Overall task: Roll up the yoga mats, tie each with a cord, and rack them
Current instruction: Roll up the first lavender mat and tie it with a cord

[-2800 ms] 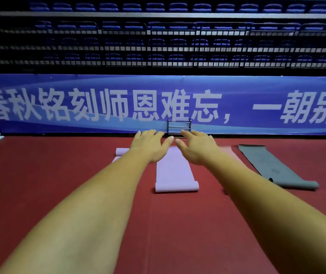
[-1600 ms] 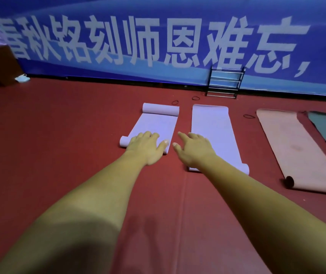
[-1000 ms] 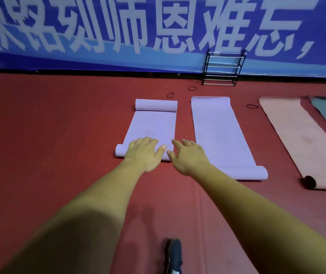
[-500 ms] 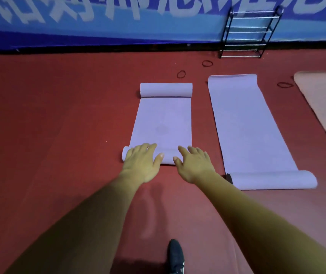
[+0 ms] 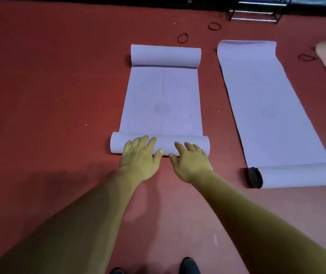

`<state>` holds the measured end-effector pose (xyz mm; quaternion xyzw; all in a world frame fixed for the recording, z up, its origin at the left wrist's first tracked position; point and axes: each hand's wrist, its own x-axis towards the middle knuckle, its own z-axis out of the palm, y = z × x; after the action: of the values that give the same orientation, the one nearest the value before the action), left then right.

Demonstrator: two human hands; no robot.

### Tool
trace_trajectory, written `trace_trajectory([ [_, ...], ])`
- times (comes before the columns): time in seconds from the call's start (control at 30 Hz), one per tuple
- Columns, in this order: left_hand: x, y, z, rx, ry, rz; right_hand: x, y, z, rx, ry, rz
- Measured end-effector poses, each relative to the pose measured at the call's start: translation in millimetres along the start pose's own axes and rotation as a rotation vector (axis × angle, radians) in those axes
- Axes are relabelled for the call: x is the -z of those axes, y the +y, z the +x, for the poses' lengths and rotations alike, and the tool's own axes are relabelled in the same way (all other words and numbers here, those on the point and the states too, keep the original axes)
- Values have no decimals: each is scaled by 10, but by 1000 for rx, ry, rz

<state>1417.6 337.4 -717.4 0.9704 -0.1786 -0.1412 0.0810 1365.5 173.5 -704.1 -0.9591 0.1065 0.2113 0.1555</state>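
While the left grip (image 5: 140, 158) and right grip (image 5: 191, 164) rest on its near roll, the lilac mat (image 5: 162, 99) lies on the red floor (image 5: 49, 95).
Both grips lie flat and apart, fingers straight and spread, clamped on nothing. The mat's far end is also curled up. A second lilac mat (image 5: 267, 107) lies to the right; dark cord loops (image 5: 182, 37) lie beyond, near a metal rack (image 5: 255, 16).

No readable text or labels.
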Motion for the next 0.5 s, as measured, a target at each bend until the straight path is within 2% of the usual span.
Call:
trace_trajectory([
  [0.23, -1507, -549, 691, 12, -27, 2, -1384, 342, 1076, -9, -17, -20],
  [0.5, -2837, -862, 1690, 0, -14, 40, -2411, 794, 2371, 10, 50, -63],
])
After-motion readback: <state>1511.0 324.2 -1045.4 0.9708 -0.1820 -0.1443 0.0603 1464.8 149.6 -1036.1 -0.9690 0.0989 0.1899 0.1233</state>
